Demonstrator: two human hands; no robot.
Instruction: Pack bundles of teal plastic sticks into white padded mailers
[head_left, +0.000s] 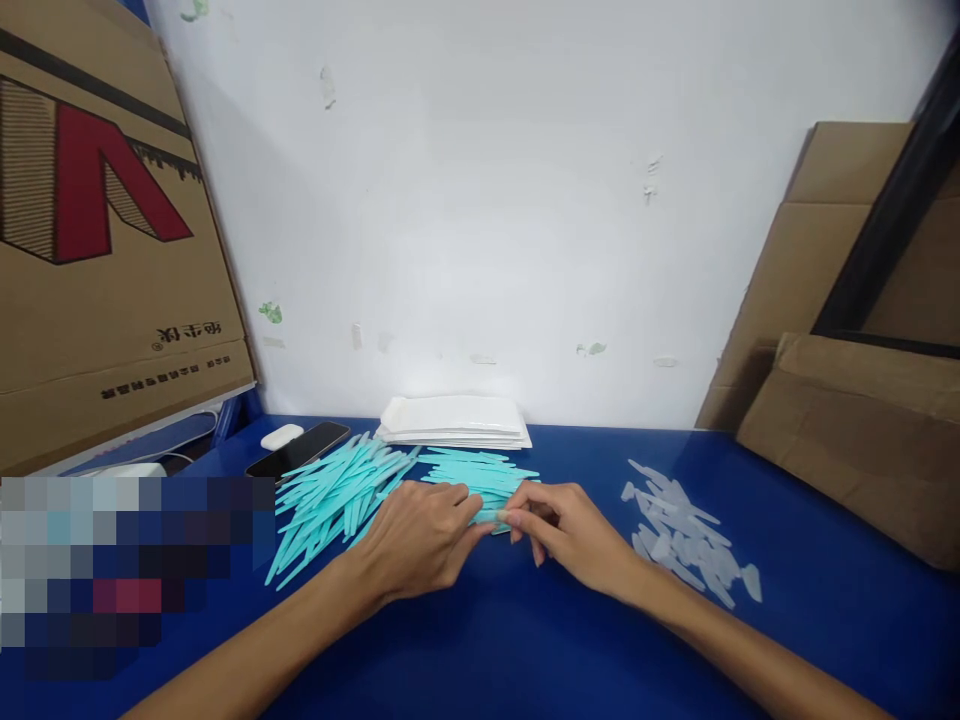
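Note:
My left hand and my right hand meet at the middle of the table, fingertips pinched close together. Between them is a slim turquoise stick, shaped like an eyebrow razor and mostly hidden by the fingers. Just behind lies a pile of turquoise sticks, laid mostly sideways. Left of my left hand spreads a larger pile of turquoise sticks, some with whitish, see-through ends. Off to the right of my right hand is a loose heap of translucent plastic caps.
A stack of white padded envelopes rests against the wall. A dark phone and a white earbud case lie at the back left of the blue table. Cardboard boxes stand left and right.

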